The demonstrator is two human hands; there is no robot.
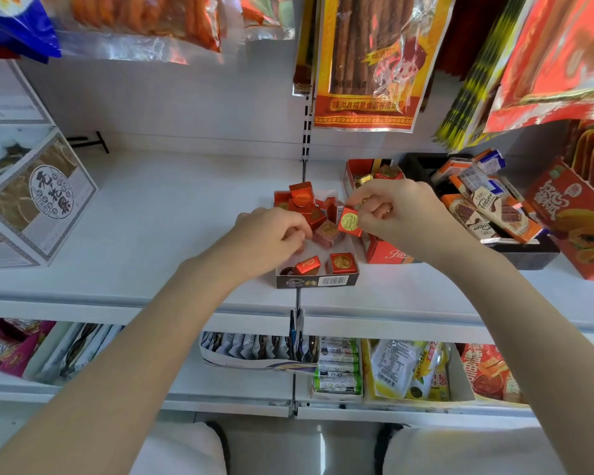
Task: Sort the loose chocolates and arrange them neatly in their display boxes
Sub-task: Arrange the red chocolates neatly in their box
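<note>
In the middle of the frame, a person is reaching both bare arms over a white metal shop shelf (172, 214) to a low open cardboard display box with a dark front strip (318, 280). The right hand (396, 214) is pinching one small red foil-wrapped chocolate cube with a round gold sticker (349, 221) between thumb and fingertips, holding it up just above the box. The left hand (271, 234) is lying curled inside the box, with its fingers down among the chocolates; I cannot tell if it is gripping one. At the back of the box, a messy pile of red chocolate cubes (300, 200) is sitting every which way. At the front of the box, two red cubes (324, 264) are lying apart, one tilted and one flat with its gold sticker up. A second red cardboard box (386, 252) is standing just right of the first, partly under the right hand. A black tray of long orange and white chocolate bars (487, 214) is sitting further right. It looks like the sorting is only just starting, since most cubes are jumbled. The next move probably needs the held cube turned sticker-up and set flat in a row beside the tidy one at the front, gently, so it does not knock its neighbours.
</note>
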